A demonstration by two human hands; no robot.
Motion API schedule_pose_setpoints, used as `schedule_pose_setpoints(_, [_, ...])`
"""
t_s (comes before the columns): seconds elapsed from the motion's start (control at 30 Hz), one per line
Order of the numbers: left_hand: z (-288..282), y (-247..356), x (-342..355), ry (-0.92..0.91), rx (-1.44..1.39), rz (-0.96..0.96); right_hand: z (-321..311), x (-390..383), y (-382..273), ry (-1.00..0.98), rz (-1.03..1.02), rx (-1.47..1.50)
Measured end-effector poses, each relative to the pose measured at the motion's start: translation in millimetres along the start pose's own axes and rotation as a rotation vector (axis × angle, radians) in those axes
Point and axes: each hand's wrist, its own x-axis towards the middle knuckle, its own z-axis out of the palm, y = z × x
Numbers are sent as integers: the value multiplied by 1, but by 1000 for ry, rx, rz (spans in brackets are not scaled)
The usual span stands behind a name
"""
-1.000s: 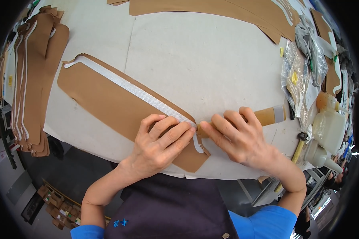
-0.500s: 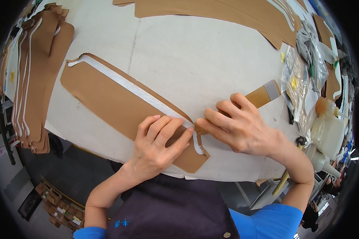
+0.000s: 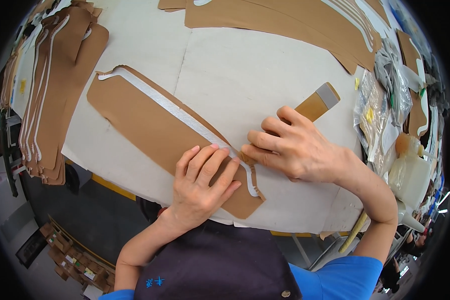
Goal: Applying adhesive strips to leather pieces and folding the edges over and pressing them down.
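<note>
As white-striped brown panel [image 3: 135,117] slants down-right, left hand [image 3: 197,185] lies atop, fingers unclenched, right hand [image 3: 305,150] beside it gripping tan bar [image 3: 312,106].

A broad worktable [image 3: 250,75] and stacked brown panels [image 3: 67,90] show a workshop.

left hand [image 3: 197,192]: palm down, fingers [image 3: 208,165] slightly spread | right hand [image 3: 305,152]: fingers curled | right arm [image 3: 377,190]: elbow bent

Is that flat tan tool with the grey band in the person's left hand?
No, the right hand grips the flat tan tool, while the left hand rests on the white-striped brown panel.
</note>
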Motion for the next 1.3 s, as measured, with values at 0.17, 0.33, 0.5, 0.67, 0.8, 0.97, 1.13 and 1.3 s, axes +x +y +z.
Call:
schedule_pose_setpoints(0.17, [0, 1, -5, -40, -26, -78, 2, 8, 8, -27, -35, -1])
schedule_pose_setpoints(0.33, [-8, 3, 3, -4, 24, -109, 1, 17, 13, -27, -67, -3])
schedule_pose_setpoints(0.5, [-5, -7, -4, -33, 12, -102, 5, 26, 20, -34, -97, -22])
schedule_pose_setpoints(0.67, [-16, -10, 4, 27, -3, -147, 3, 38, 26, -60, -111, -16])
schedule_pose_setpoints(0.8, [-14, -16, 2, 33, -18, -174, 4, 48, 30, -53, -119, -8])
schedule_pose_setpoints(0.97, [-16, -30, 0, 50, -57, -192, 7, 61, 38, -63, -137, 11])
schedule_pose_setpoints(1.13, [-26, -39, 7, 49, 25, -171, 8, 72, 44, -72, -150, 10])
schedule_pose_setpoints(1.3, [-22, -53, -2, 35, -75, -240, 9, 88, 51, -78, -156, 8])
